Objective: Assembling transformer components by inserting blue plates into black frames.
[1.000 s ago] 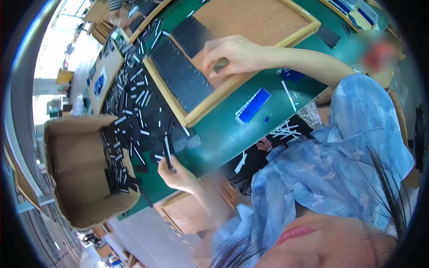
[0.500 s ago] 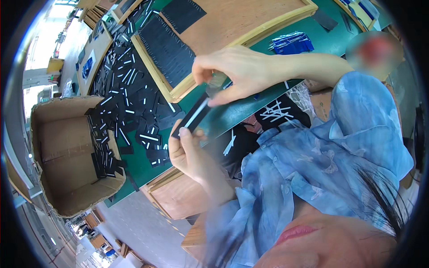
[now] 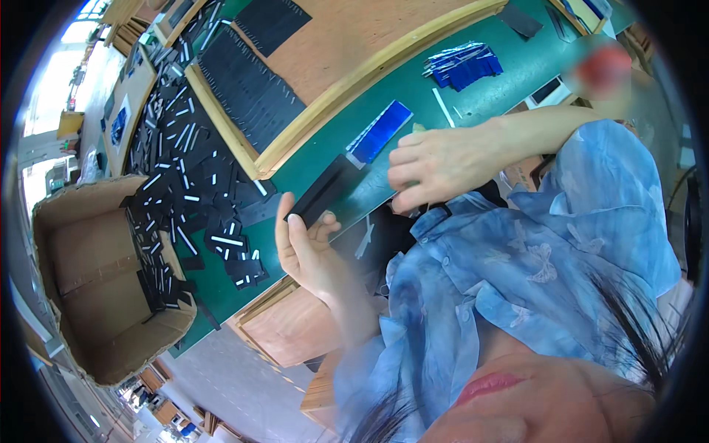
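In my left hand (image 3: 310, 247), a flat black strip (image 3: 325, 193) is pinched by one end between thumb and fingers, tilted up to the right. Just beyond its far end is a blue rectangular piece (image 3: 382, 133) with a silvery edge; I cannot tell whether the two touch. My right hand (image 3: 436, 166) is apart from the strip, fingers curled in over the table's near edge. What it holds, if anything, is hidden. White slivers (image 3: 364, 238) lie on dark cloth below the hands.
A wood-framed board (image 3: 325, 103) bears black sheets. To its right sits a stack of blue pieces (image 3: 464, 66), with a thin white strip (image 3: 443, 108) nearby. Black pieces with white strips (image 3: 185, 155) heap at left, beside an open cardboard box (image 3: 96, 258). The table (image 3: 509, 96) is green.
My right hand has moved right, away from the black strip. The white line along the strip no longer shows. The blue piece beyond it has come into view.
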The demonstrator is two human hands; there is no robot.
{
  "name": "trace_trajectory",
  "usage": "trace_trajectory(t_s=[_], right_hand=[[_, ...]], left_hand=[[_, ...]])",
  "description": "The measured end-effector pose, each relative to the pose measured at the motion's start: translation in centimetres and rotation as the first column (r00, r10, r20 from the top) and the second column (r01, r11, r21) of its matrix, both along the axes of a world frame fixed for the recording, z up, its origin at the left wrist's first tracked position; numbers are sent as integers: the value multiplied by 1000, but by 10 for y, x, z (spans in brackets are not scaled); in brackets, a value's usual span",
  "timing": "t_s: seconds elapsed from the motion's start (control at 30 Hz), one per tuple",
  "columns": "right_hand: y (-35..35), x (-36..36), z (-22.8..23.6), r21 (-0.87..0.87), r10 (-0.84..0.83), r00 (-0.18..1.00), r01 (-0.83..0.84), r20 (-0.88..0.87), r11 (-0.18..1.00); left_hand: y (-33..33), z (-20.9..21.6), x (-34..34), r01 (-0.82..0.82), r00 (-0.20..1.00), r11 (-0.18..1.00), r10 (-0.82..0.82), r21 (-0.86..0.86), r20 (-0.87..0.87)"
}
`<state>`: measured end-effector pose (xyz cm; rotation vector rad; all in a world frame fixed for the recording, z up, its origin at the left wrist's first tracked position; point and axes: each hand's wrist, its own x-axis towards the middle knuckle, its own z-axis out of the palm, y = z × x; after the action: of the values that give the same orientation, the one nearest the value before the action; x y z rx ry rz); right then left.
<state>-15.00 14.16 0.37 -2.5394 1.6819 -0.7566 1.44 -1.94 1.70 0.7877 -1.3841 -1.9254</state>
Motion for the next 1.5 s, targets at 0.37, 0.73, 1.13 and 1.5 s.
trace_trajectory(t_s=[0.37,0.73,1.13,1.5], right_hand=[[14,-64,-7,213,-532,817,492,224,844],[23,-63,0,-99,-433,899,437,68,894],[10,-35,21,29,-362,810,394,461,918],[10,-34,23,61,-403,797,423,449,904]], left_hand=[[6,-13,-12,-27,1000,999,27,-42,-2],[-2,-21,-10,-54,997,993,59,-109,44],[23,-9,-26,198,980,977,-199,85,1],[23,-9,-24,240,971,968,-239,77,-20]])
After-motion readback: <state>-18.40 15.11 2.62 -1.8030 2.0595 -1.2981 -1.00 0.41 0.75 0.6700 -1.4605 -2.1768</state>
